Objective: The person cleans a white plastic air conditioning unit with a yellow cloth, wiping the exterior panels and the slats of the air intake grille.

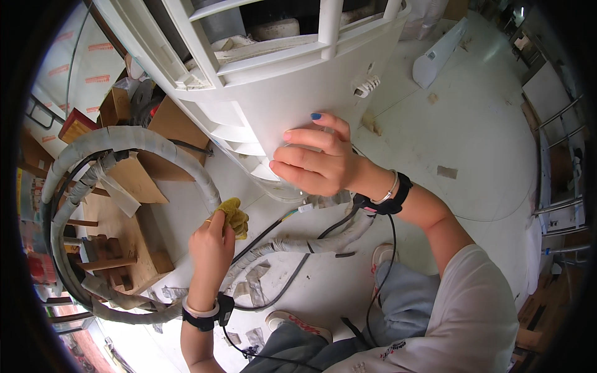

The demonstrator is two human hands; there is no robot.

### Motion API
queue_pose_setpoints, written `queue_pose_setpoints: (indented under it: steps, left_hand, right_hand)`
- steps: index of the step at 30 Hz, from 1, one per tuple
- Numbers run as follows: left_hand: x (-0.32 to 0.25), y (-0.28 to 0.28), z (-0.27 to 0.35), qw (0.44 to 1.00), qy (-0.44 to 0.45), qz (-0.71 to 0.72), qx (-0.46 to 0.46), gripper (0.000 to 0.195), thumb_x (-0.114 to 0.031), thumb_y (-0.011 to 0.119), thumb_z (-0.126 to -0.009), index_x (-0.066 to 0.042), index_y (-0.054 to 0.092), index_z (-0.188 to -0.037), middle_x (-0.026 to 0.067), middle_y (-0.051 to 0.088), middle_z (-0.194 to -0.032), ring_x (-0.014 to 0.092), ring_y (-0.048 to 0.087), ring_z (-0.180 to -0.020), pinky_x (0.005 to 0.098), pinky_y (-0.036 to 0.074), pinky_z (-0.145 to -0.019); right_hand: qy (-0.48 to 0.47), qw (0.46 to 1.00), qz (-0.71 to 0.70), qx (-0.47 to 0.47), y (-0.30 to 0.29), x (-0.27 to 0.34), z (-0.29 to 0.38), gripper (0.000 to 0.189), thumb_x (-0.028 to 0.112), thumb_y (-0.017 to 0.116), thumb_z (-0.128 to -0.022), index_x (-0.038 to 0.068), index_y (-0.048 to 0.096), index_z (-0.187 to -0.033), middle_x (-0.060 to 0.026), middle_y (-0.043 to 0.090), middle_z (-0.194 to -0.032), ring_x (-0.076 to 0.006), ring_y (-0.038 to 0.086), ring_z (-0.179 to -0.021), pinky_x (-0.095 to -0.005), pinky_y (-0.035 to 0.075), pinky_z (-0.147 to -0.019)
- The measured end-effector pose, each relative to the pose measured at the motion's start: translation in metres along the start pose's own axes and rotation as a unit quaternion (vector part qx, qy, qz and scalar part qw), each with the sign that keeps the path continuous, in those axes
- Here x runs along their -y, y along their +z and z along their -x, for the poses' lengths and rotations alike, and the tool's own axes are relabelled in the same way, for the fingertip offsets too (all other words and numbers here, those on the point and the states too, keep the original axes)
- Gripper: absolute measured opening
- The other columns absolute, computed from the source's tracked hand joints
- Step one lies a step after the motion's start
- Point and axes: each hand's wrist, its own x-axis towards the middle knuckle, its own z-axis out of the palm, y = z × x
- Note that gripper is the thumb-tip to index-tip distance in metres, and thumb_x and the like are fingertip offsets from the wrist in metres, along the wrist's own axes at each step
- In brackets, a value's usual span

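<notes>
A tall white plastic appliance housing (289,98), which looks like a floor-standing air conditioner, fills the upper middle, with an open framed section at its top. My right hand (317,161) rests near its front panel with fingers spread, a blue nail on one finger; nothing shows in its grasp. Bunched in the fingers of my left hand (215,238) is a yellow cloth (235,217), held beside the wrapped hose, apart from the housing. A white connector (305,208) on a cable lies below the housing.
A large coil of wrapped hose (107,135) stands at left, by cardboard boxes (179,135) and a wooden crate (140,242). Black cable and wrapped pipe (326,242) cross the floor near my feet. A white panel piece (436,58) lies upper right; metal frames line the right side.
</notes>
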Motion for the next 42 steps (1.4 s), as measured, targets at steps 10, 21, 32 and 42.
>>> queue_pose_setpoints:
  steps: [10,21,32,42]
  left_hand:
    - [-0.010,-0.038,0.023,0.980,-0.008,0.182,0.078,0.013,0.003,0.055,-0.076,0.002,0.061,-0.088,0.0120,0.062,-0.094,0.030,0.058,-0.069,0.0337,0.046,-0.062]
    - [-0.015,-0.017,0.026,0.995,0.052,0.054,0.061,0.011,-0.001,0.058,-0.073,-0.004,0.062,-0.083,0.0065,0.062,-0.087,0.029,0.060,-0.073,0.0374,0.050,-0.065]
    - [-0.015,-0.008,0.023,0.993,0.041,0.065,0.085,0.010,-0.002,0.059,-0.073,-0.004,0.061,-0.083,0.0063,0.062,-0.088,0.029,0.060,-0.074,0.0374,0.050,-0.065]
    - [-0.011,-0.008,0.021,0.993,0.045,0.069,0.087,0.012,-0.001,0.060,-0.073,-0.004,0.061,-0.085,0.0070,0.062,-0.090,0.030,0.060,-0.077,0.0380,0.049,-0.066]
  right_hand:
    - [0.052,0.943,-0.045,0.324,-0.068,0.015,-0.021,0.017,0.005,0.059,-0.066,0.009,0.046,-0.056,0.0003,0.042,-0.053,-0.0141,0.044,-0.053,-0.0587,0.029,-0.104]
    - [0.040,0.848,-0.027,0.528,-0.074,0.026,-0.034,0.013,0.003,0.058,-0.065,0.006,0.049,-0.057,-0.0052,0.043,-0.041,-0.0190,0.051,-0.044,-0.0640,0.017,-0.106]
    - [0.030,0.816,-0.010,0.577,-0.068,0.023,-0.021,0.015,0.002,0.058,-0.068,0.006,0.044,-0.062,-0.0029,0.042,-0.043,-0.0182,0.051,-0.050,-0.0658,0.014,-0.105]
    - [0.028,0.812,0.012,0.584,-0.065,0.022,-0.018,0.010,0.002,0.057,-0.069,0.005,0.048,-0.065,-0.0028,0.041,-0.041,-0.0174,0.051,-0.048,-0.0636,0.015,-0.107]
